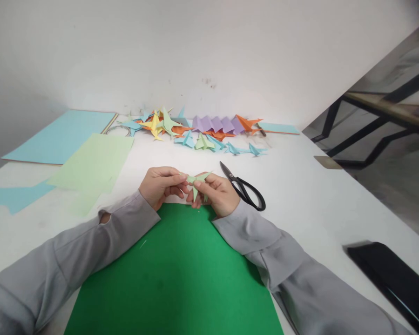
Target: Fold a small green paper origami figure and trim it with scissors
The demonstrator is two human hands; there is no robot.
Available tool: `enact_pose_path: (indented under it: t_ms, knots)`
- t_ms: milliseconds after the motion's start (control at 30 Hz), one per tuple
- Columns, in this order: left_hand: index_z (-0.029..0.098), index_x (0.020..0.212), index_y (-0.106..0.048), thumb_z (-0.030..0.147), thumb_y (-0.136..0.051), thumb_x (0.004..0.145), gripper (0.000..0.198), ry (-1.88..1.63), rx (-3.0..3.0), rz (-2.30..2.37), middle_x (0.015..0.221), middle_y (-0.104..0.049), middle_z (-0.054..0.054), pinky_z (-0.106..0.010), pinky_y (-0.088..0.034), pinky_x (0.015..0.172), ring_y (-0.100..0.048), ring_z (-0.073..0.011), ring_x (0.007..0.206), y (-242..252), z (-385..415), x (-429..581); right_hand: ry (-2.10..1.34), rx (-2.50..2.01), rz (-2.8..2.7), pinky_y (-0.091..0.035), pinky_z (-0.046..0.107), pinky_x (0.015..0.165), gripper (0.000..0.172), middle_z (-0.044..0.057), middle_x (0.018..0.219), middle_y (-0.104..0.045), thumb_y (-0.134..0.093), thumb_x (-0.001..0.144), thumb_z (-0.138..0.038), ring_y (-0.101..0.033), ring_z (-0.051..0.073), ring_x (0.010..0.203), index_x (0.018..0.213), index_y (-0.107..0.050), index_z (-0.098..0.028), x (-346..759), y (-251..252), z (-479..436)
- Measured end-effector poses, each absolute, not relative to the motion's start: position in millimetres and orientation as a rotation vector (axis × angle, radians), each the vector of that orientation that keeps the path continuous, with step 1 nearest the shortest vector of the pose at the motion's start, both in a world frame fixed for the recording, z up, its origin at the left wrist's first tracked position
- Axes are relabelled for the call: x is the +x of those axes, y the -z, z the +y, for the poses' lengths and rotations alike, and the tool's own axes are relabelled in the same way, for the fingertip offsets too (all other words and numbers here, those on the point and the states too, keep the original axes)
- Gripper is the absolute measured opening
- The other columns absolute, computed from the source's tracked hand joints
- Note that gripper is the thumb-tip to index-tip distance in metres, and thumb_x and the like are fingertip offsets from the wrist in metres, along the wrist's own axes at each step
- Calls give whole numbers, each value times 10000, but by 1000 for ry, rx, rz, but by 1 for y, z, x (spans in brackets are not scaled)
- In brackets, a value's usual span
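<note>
A small light green folded paper figure (196, 178) with pointed ends is held between both hands. My left hand (162, 185) pinches its left end between thumb and fingers. On the other side, my right hand (219, 191) grips its body, with the thumb pressed on top and some fingers hidden behind the paper. Below both hands lies a green sheet (179, 270) on the white table. Black-handled scissors (244, 186) rest just right of my right hand, their tips pointing away from me.
Along the wall sit several folded paper figures: yellow (155, 123), orange (247, 123), purple (216, 124) and blue (254, 149). Light green paper (94, 160) and a blue sheet (61, 135) lie at the left. A black object (391, 279) is at the right edge.
</note>
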State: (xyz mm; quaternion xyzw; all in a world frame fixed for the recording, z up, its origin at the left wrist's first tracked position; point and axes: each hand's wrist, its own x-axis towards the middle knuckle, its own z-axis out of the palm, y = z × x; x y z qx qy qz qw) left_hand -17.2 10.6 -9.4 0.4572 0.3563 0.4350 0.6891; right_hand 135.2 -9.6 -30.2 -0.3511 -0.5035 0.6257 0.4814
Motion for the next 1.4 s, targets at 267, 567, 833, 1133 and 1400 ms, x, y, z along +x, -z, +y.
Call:
enact_pose_path:
  t_ms: [267,567,833,1133,1400]
  knots:
    - [84,561,-613,256,-680,639,201,-984,1034,859,447,-586,-28,-188,-429,397,-547,-95,406,9,10,-16,-1525,-882,-1220,-433,175,350,227,-13,513,-638,-628,705,-363,-578,101,375,709,-532,-156,135,30,-10]
    - [78,600,-607,311,-677,638,246,-1039,994,860,501,-589,-22,-209,-433,379,-543,-102,408,7,10,-14,-1540,-900,-1198,-435,173,349,249,-5,510,-648,-638,687,-379,-578,104,369,714,-532,-155,136,31,-10]
    - [85,564,-611,246,-669,641,187,-997,1043,879,453,-588,-30,-197,-430,404,-544,-96,405,10,10,-17,-1547,-919,-1193,-436,174,353,254,0,511,-648,-642,679,-380,-572,100,366,712,-541,-150,136,30,-10]
    - [103,559,-595,321,-713,590,249,-938,1147,906,422,-562,-6,-203,-426,365,-522,-98,369,8,7,-14,-1602,-897,-1252,-452,195,356,298,11,509,-641,-654,664,-416,-568,107,366,656,-555,-135,136,27,-10]
    - [114,522,-560,353,-721,573,293,-874,1151,930,415,-540,9,-189,-402,327,-512,-92,353,11,8,-16,-1631,-939,-1218,-436,183,337,341,9,474,-634,-650,649,-460,-554,100,341,623,-541,-138,136,26,-9]
